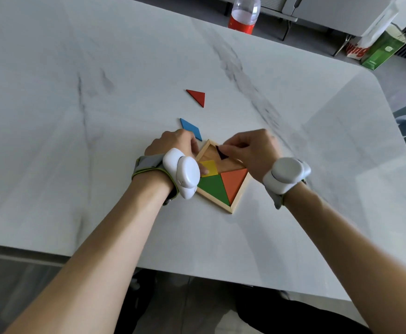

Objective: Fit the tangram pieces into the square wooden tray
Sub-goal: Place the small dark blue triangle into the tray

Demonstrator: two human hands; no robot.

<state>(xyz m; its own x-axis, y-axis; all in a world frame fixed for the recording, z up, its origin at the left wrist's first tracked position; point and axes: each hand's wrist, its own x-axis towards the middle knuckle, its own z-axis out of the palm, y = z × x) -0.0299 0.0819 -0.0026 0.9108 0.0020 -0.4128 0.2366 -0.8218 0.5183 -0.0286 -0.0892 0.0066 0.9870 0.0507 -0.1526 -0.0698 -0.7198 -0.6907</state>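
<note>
The square wooden tray [233,206] lies corner-on in front of me on the white table. Inside it sit a green triangle [213,189], an orange triangle [236,183] and a yellow square [209,167]. My right hand [252,150] pinches a small dark purple triangle [222,153] over the tray's bare far half. My left hand [177,145] rests on the tray's left edge, a finger touching the yellow square. A blue parallelogram [189,125] lies just beyond my left hand, and a red triangle [198,96] lies farther back.
A plastic bottle with a red label [244,14] stands at the table's far edge. A green carton [382,50] and a white bag stand on the floor at the far right. White sensor units are strapped on both wrists. The table's near edge runs under my forearms.
</note>
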